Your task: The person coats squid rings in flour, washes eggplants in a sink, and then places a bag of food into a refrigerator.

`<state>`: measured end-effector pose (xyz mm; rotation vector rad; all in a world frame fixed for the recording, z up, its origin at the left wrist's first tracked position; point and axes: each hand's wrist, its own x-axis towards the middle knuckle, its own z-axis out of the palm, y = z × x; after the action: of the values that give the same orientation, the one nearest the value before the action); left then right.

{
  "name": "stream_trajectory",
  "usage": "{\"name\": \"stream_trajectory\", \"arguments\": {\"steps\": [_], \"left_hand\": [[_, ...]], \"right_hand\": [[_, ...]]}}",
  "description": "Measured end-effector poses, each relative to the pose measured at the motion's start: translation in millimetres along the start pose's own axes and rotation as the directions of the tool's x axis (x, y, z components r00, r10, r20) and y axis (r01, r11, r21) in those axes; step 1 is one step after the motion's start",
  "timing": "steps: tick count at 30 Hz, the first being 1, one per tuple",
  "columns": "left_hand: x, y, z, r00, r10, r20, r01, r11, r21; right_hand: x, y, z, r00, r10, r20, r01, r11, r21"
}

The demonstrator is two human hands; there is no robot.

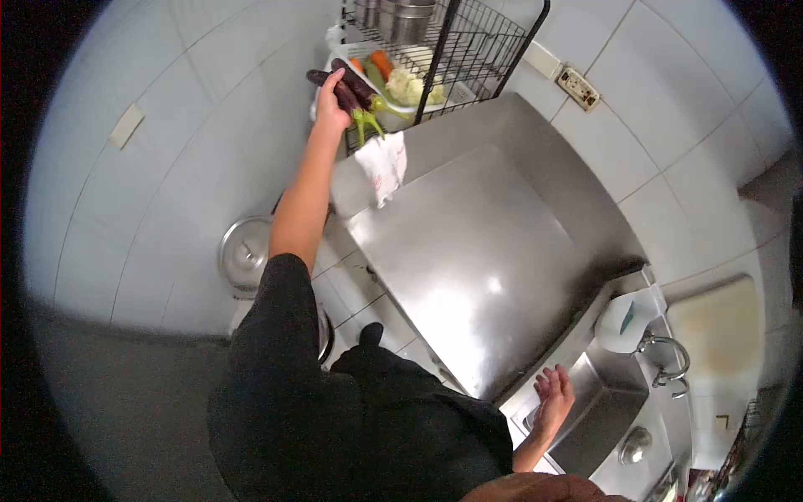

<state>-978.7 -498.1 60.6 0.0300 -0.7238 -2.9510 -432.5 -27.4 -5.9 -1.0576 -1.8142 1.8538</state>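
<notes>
My left hand (pixel 331 107) reaches far out to the wire rack (pixel 477 46) and closes on long dark purple eggplants (pixel 358 86) with green stems, at the edge of a white tray (pixel 401 107). The tray also holds a carrot (pixel 381 63) and pale cabbage (pixel 410 86). My right hand (pixel 552 395) hovers open, fingers spread, holding nothing, at the near corner of the steel sink (pixel 602 414).
A steel counter (pixel 477 251) lies between rack and sink, with a white cloth (pixel 383 163) hanging off its far corner. A lidded pot (pixel 247 251) stands on the floor. A faucet (pixel 669 361), white jug (pixel 623 322), cutting board (pixel 719 326) and wall socket (pixel 577 88) are nearby.
</notes>
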Motion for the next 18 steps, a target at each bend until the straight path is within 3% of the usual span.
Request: {"name": "stream_trajectory", "arguments": {"steps": [2,5,7,9,13,15,18], "left_hand": [[48.5,-5.3,-5.8,0.998,-0.065,0.021,0.065,0.998,0.005],[126.5,-14.0,-26.7,0.989,-0.131,-0.064,0.132,0.991,0.004],[153.0,-14.2,-18.8,0.992,-0.084,-0.092,0.091,0.993,0.077],[192.9,-19.1,-21.2,0.973,-0.063,-0.222,0.096,0.985,0.143],[268.4,-34.1,-38.5,0.948,-0.037,-0.315,0.153,0.923,0.352],[285.1,-38.7,-49.2,0.925,0.032,-0.379,0.153,0.88,0.45],[233.8,-24.6,-28.3,0.897,0.096,-0.431,0.181,0.811,0.557]], "right_hand": [[-16.3,-13.6,23.5,0.994,0.018,-0.111,-0.013,0.999,0.048],[-31.8,-17.5,43.4,0.972,0.037,-0.23,-0.018,0.996,0.082],[-38.9,-15.8,52.4,0.961,0.031,-0.275,-0.013,0.998,0.069],[-42.0,-7.9,55.5,0.95,0.0,-0.311,-0.008,1.0,-0.024],[-60.0,0.4,67.6,0.932,-0.005,-0.364,-0.059,0.985,-0.164],[-66.9,5.7,72.0,0.933,0.004,-0.359,-0.066,0.985,-0.161],[-74.8,6.9,78.6,0.929,0.036,-0.367,-0.098,0.983,-0.152]]}}
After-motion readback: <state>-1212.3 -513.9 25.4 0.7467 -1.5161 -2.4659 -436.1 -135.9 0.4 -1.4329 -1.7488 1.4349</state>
